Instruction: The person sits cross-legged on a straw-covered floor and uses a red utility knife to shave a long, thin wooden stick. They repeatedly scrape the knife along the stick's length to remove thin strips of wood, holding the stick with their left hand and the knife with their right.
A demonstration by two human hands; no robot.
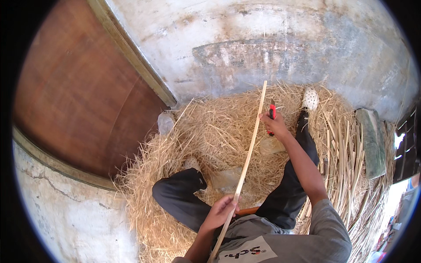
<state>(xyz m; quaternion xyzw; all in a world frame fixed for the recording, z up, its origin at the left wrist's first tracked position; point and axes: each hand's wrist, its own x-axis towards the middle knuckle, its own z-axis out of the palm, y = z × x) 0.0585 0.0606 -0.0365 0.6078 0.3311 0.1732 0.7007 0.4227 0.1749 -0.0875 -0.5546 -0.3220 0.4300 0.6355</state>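
A long, pale bamboo strip (250, 151) runs from near my waist up toward the wall, slanting to the right. My left hand (222, 211) is closed round its lower part, close to my body. Farther up, my right hand (274, 124) holds a red and black utility knife (272, 115), its blade pointing away from me. The thumb and fingers of that hand are also at the strip's edge; whether they pinch it I cannot tell.
Straw-like shavings (219, 127) cover the ground round my outstretched legs. Several cut strips (346, 158) lie on the right beside a greenish stone block (371, 142). A weathered wall (263, 52) rises ahead, with a brown wooden door (87, 87) at the left.
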